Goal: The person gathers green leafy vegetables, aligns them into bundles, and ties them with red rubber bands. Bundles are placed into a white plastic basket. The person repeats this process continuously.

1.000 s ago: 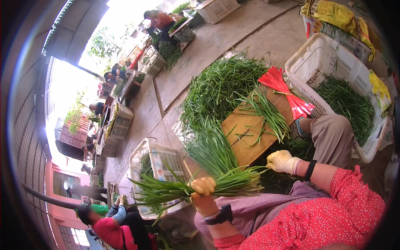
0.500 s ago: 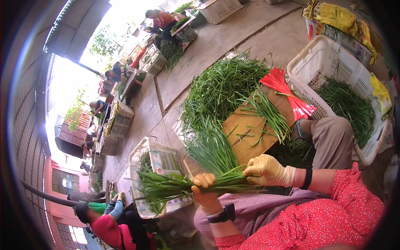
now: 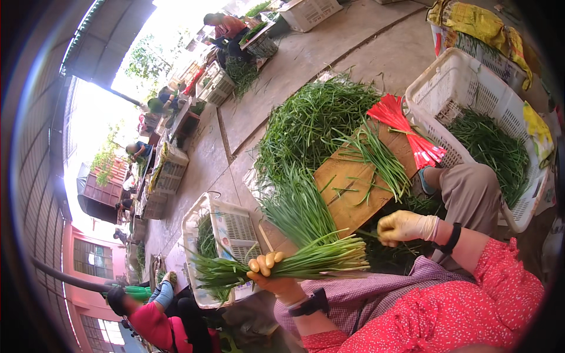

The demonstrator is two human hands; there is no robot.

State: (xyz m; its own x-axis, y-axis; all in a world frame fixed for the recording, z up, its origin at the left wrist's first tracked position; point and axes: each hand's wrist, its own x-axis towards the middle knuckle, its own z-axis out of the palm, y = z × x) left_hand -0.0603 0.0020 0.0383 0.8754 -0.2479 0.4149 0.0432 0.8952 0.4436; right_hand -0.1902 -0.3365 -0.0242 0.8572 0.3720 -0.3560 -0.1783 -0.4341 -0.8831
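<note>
A mound of tangled greens (image 3: pixel 312 126) crowds the far left edge of a brown board (image 3: pixel 356 213); a bump could spill it onto the aligned leaves (image 3: pixel 297 206) on the near left. From where I stand, the white crate (image 3: pixel 238 226) at left looks like a snag, since leaf tips overlap its near rim in view and a careless swing might bend them. The bunch (image 3: pixel 323 259) sits between the board's near edge and the worker's lap, the left hand's (image 3: pixel 276 279) fingers wrapped around its leafy half; a slack grip could let the fanned, pale-ended stalks slide. Red strips (image 3: pixel 406 132) lie at the board's far right corner, where a knee's nudge might scatter them. The right hand (image 3: pixel 403 228) hangs beyond the stalk ends, fingers curled; whether they pinch a thin blade (image 3: pixel 366 233), I cannot tell. A hard tug might drag sound stems loose.
</note>
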